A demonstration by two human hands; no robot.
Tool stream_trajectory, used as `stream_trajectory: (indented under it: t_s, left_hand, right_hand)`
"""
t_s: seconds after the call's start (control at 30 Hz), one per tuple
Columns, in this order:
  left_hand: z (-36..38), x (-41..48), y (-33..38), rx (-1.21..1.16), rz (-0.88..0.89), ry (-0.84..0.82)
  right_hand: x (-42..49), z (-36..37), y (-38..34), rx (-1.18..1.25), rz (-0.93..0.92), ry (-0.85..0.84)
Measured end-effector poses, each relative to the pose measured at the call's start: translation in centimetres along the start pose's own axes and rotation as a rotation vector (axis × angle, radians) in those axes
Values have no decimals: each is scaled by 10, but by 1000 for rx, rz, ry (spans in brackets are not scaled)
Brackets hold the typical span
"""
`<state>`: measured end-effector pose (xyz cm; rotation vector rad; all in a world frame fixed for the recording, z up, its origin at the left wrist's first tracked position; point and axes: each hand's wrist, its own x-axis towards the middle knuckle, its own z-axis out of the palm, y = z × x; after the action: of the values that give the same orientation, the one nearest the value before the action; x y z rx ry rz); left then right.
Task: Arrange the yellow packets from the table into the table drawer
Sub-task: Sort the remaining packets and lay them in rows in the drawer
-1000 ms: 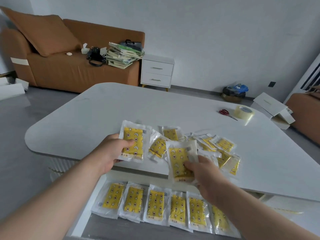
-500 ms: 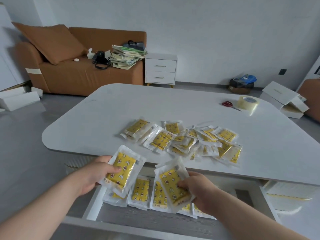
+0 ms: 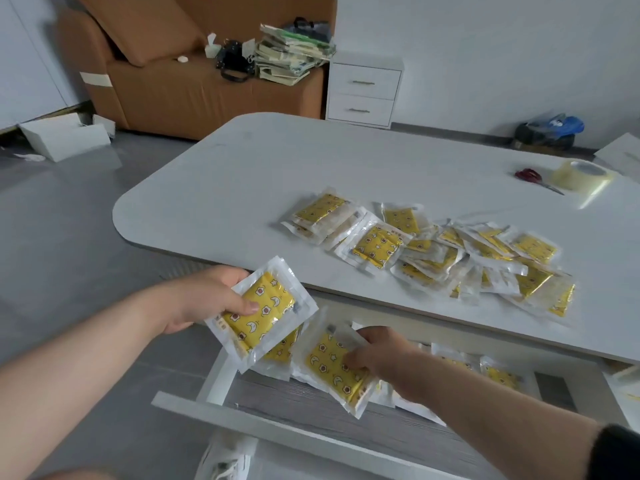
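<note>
My left hand [image 3: 204, 299] grips a yellow packet [image 3: 263, 313] in clear wrap, held above the left end of the open drawer [image 3: 298, 410]. My right hand [image 3: 377, 355] pinches a second yellow packet [image 3: 329, 368], low over the drawer's grey floor. Several more yellow packets [image 3: 498, 375] lie in a row at the back of the drawer, partly hidden by my hands. A loose pile of yellow packets [image 3: 433, 251] lies on the white table [image 3: 311, 168], near its front edge.
Red-handled scissors [image 3: 533, 178] and a roll of clear tape [image 3: 581, 174] lie at the table's far right. A brown sofa [image 3: 180, 84] and a white nightstand [image 3: 363, 91] stand behind. My shoe [image 3: 225, 459] shows under the drawer front.
Both hands have carried their packets from above the table pile down over the open drawer. The view has tilted down and to the left.
</note>
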<state>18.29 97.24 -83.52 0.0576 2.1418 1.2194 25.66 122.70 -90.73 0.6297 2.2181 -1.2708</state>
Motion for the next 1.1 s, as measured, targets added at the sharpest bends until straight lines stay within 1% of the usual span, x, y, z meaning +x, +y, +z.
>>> stream_trajectory:
  t_s: [0.07,0.17,0.33,0.37,0.5,0.57,0.63,0.73,0.83,0.9,1.1]
  left_hand:
    - [0,6,0,20,16,-19]
    - [-1,13,-1,38,18,-37]
    - [-11,22,-7,10,2,34]
    - [-12,23,-7,6,0,34]
    - [-13,23,-6,-18,15,15]
    - [-13,23,-6,-26,23,12]
    - [-14,23,-7,-29,23,10]
    - [-15,23,-8,-36,25,9]
    - [-14,23,-8,-47,34,8]
    - [-14,23,-7,-42,36,3]
    - [-13,22,-6,-46,49,6]
  right_hand:
    - [12,14,-6,-27,-6,-42]
    - [32,35,-10,14,26,-60]
    - [53,66,-19,113,115,-48]
    - [57,70,-22,82,102,-52]
    - [65,81,-39,-177,-32,-94]
    - [63,85,-44,-316,-104,-177]
    - [59,92,-43,-403,-164,-271]
    - [55,102,-38,-509,-242,-333]
    - [53,107,-36,-549,-260,-315]
    - [51,110,-36,-625,-284,-280]
    - [41,116,-38,-825,-356,-83]
